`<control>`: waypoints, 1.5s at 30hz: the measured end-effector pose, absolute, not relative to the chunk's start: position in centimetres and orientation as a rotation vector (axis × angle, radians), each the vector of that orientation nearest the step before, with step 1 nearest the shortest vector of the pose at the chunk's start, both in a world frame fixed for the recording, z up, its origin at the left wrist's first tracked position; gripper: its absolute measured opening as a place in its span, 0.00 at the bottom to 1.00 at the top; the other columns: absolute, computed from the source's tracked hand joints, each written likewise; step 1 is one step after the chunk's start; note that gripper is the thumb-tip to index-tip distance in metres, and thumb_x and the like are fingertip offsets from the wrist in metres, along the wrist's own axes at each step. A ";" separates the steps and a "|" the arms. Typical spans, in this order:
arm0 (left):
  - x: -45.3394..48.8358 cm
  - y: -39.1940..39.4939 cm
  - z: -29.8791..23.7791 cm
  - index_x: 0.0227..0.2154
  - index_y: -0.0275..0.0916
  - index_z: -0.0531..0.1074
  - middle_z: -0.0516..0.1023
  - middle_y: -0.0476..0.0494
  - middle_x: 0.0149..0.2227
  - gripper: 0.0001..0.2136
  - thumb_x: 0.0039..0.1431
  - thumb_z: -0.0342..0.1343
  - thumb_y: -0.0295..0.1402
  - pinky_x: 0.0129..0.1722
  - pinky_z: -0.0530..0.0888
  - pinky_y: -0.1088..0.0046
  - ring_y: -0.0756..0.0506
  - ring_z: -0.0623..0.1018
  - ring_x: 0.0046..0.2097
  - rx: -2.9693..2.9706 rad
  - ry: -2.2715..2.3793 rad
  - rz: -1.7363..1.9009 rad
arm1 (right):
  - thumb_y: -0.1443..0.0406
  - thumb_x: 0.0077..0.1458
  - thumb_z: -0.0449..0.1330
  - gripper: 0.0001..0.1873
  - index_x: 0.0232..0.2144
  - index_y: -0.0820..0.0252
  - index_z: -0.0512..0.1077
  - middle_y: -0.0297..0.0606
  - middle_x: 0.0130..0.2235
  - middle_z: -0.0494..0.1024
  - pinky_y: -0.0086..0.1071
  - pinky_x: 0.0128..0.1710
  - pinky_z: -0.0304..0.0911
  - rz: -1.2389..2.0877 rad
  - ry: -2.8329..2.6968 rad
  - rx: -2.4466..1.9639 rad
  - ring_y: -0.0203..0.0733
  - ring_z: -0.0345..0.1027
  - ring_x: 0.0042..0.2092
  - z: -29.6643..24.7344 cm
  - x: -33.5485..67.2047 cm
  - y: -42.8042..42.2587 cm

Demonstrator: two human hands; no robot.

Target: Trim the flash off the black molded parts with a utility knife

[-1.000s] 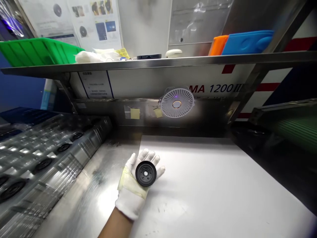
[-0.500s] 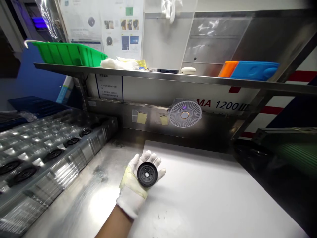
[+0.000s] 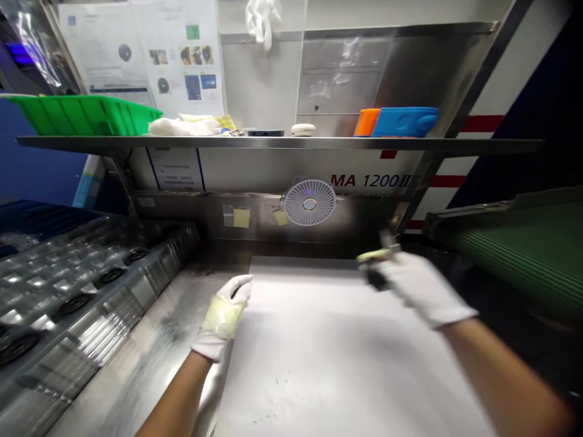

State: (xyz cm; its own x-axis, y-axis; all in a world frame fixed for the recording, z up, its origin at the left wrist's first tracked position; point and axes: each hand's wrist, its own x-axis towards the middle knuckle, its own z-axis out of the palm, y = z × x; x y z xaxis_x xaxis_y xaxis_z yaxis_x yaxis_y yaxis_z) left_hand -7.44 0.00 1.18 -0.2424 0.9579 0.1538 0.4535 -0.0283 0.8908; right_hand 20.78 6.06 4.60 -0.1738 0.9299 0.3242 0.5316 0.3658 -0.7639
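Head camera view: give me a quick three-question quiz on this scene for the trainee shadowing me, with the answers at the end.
1. True or false: the left hand lies open, palm up.
2. What colour is the crate on the steel shelf? A) red B) green C) black
3. Fill in the missing word: the rows of black discs lie to the ____ of the white sheet.

Key: 1 false; 2 B; 3 left.
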 end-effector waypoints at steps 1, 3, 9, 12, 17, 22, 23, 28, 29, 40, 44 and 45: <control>-8.5 0.4 0.6 0.44 0.41 0.69 0.72 0.41 0.43 0.16 0.54 0.46 0.38 0.45 0.65 0.63 0.41 0.71 0.45 1.656 1.908 1.116 | 0.59 0.56 0.53 0.16 0.30 0.68 0.71 0.33 0.26 0.72 0.24 0.21 0.62 0.722 -1.796 -1.300 0.31 0.65 0.23 3.7 20.0 5.9; -10.9 1.1 -0.6 0.40 0.42 0.72 0.71 0.39 0.45 0.13 0.51 0.49 0.35 0.50 0.59 0.56 0.37 0.67 0.49 1.789 2.099 0.948 | 0.64 0.55 0.52 0.11 0.26 0.67 0.70 0.31 0.19 0.69 0.23 0.16 0.58 0.918 -1.718 -1.318 0.31 0.62 0.17 1.5 17.5 5.5; -16.5 1.3 -2.3 0.33 0.38 0.74 0.73 0.35 0.36 0.10 0.48 0.51 0.31 0.47 0.59 0.50 0.34 0.69 0.44 1.894 2.231 0.663 | 0.64 0.51 0.50 0.08 0.25 0.62 0.66 0.33 0.22 0.68 0.24 0.17 0.60 1.202 -1.515 -1.251 0.35 0.64 0.21 -2.5 12.1 3.5; -14.0 1.5 -1.8 0.38 0.37 0.73 0.71 0.34 0.44 0.13 0.50 0.51 0.33 0.53 0.55 0.54 0.35 0.65 0.51 1.905 2.209 0.714 | 0.62 0.51 0.50 0.08 0.27 0.60 0.66 0.32 0.24 0.67 0.24 0.19 0.60 1.206 -1.428 -1.257 0.36 0.64 0.25 -2.7 12.7 2.8; -2.7 1.1 0.2 0.45 0.40 0.69 0.69 0.40 0.50 0.17 0.54 0.50 0.41 0.51 0.62 0.66 0.42 0.67 0.52 1.147 1.301 1.121 | 0.61 0.54 0.49 0.08 0.29 0.57 0.66 0.32 0.27 0.70 0.27 0.26 0.61 0.995 -1.428 -1.289 0.38 0.65 0.29 -2.3 13.5 2.0; 3.2 0.5 0.3 0.41 0.39 0.69 0.75 0.42 0.39 0.16 0.51 0.53 0.42 0.39 0.72 0.62 0.41 0.74 0.42 0.426 0.922 1.149 | 0.61 0.55 0.52 0.06 0.29 0.56 0.64 0.31 0.29 0.70 0.29 0.31 0.58 0.775 -1.677 -1.324 0.38 0.65 0.31 -1.7 13.6 1.3; 3.0 0.6 0.0 0.40 0.39 0.69 0.75 0.43 0.39 0.15 0.51 0.54 0.40 0.38 0.72 0.61 0.41 0.74 0.41 0.322 0.880 1.156 | 0.61 0.56 0.51 0.06 0.31 0.56 0.63 0.31 0.30 0.71 0.29 0.32 0.58 0.795 -1.682 -1.289 0.38 0.65 0.32 -1.4 13.6 1.1; -0.3 1.4 -0.7 0.33 0.39 0.69 0.73 0.46 0.34 0.07 0.52 0.54 0.34 0.39 0.71 0.62 0.44 0.74 0.39 0.052 0.625 1.239 | 0.60 0.60 0.44 0.11 0.31 0.57 0.63 0.32 0.28 0.68 0.29 0.30 0.58 0.808 -1.658 -1.255 0.36 0.62 0.29 -0.5 13.7 0.3; -0.8 1.5 -0.6 0.32 0.39 0.69 0.72 0.47 0.33 0.05 0.52 0.54 0.32 0.38 0.72 0.64 0.46 0.74 0.37 0.072 0.580 1.270 | 0.61 0.59 0.46 0.11 0.29 0.58 0.64 0.32 0.28 0.67 0.29 0.30 0.58 0.800 -1.697 -1.266 0.36 0.62 0.29 -0.6 13.6 0.3; -1.1 0.6 0.6 0.33 0.35 0.69 0.67 0.45 0.29 0.07 0.50 0.50 0.27 0.35 0.71 0.66 0.47 0.71 0.33 0.352 0.542 1.479 | 0.60 0.62 0.43 0.13 0.30 0.55 0.64 0.30 0.27 0.69 0.27 0.29 0.53 0.625 -2.020 -1.395 0.35 0.61 0.29 -0.8 12.4 -0.9; -0.3 0.4 0.7 0.31 0.36 0.68 0.66 0.47 0.27 0.05 0.49 0.51 0.27 0.36 0.70 0.69 0.49 0.70 0.32 0.306 0.605 1.513 | 0.60 0.62 0.44 0.13 0.29 0.55 0.64 0.29 0.27 0.69 0.27 0.27 0.50 0.510 -2.082 -1.462 0.35 0.61 0.27 -1.0 12.1 -0.8; -0.2 0.4 0.7 0.30 0.36 0.68 0.66 0.48 0.27 0.04 0.49 0.51 0.27 0.36 0.70 0.70 0.50 0.70 0.31 0.300 0.618 1.528 | 0.60 0.62 0.44 0.13 0.29 0.56 0.63 0.29 0.27 0.69 0.27 0.26 0.49 0.473 -2.095 -1.473 0.35 0.61 0.27 -1.1 12.0 -0.8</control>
State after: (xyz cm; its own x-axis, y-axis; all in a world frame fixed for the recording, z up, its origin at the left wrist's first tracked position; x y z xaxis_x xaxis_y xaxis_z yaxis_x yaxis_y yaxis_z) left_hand -0.25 0.36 0.70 -0.0685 0.9800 -0.1867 -0.8343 0.0463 0.5494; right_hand 12.02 -0.83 -1.05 -0.2643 0.9389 0.2204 0.7530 0.3437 -0.5611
